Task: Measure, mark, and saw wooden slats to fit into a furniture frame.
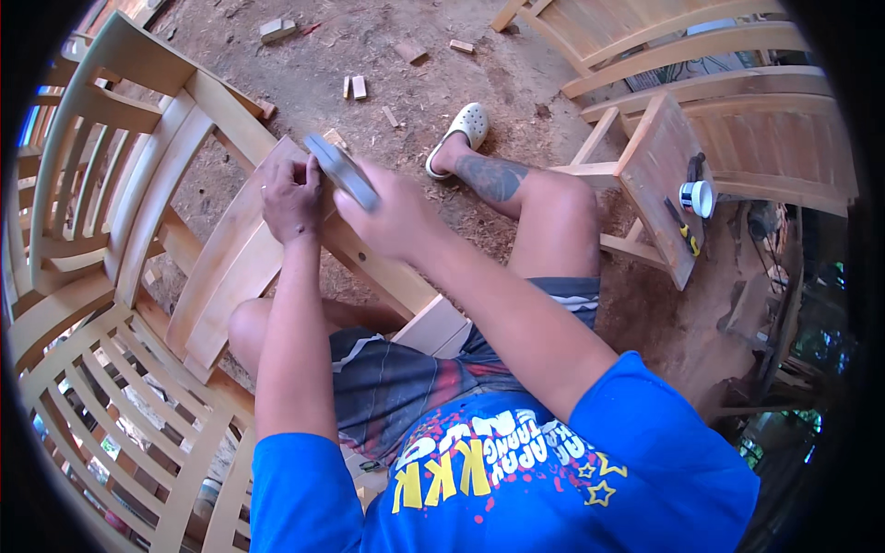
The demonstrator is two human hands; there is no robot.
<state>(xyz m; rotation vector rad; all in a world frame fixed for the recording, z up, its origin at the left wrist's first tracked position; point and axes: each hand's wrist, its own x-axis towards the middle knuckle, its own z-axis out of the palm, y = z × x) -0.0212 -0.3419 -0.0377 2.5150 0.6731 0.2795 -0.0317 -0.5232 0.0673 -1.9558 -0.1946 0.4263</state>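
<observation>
My left hand (291, 198) rests near the top end of a pale wooden chair part (217, 276) made of joined boards. Its thumb and fingers are pinched together; whatever sits between them is too small to make out. Close on its right, my right hand (392, 214) is closed around a hammer, slightly blurred by motion. The hammer's long grey metal head (339, 170) lies beside the left fingertips, while its handle is hidden. A wooden rail (387, 275) with a dark hole runs down from the hands toward my lap.
Slatted wooden chairs (138, 55) crowd the left side, and more chair backs (691, 46) stand at the upper right. On a small wooden stool (656, 170) are a white tub (697, 198) and a yellow-and-black-handled tool (688, 238). Wood offcuts (359, 88) and shavings litter the dirt floor.
</observation>
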